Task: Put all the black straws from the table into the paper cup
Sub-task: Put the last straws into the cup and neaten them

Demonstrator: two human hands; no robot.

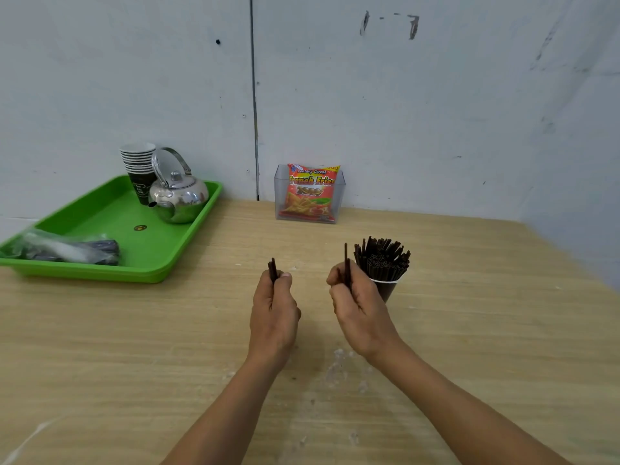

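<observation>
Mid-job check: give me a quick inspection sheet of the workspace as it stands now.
Surface: wooden table, pale scuffs near the front.
Job's things: paper cup packed with black straws, upright.
Clutter: green tray with kettle, cup stack, plastic bag; clear box holding snack packet.
Grippers: left hand pinches few straws; right hand grips more straws beside the cup.
Cables: nothing seen.
Surroundings: grey scuffed wall.

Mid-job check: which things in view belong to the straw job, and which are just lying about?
Job:
left hand gripping left-hand straws
right hand gripping right-hand straws
paper cup packed with cup straws

Lying about:
green tray
kettle
stacked cups
plastic bag
snack packet in clear box
</observation>
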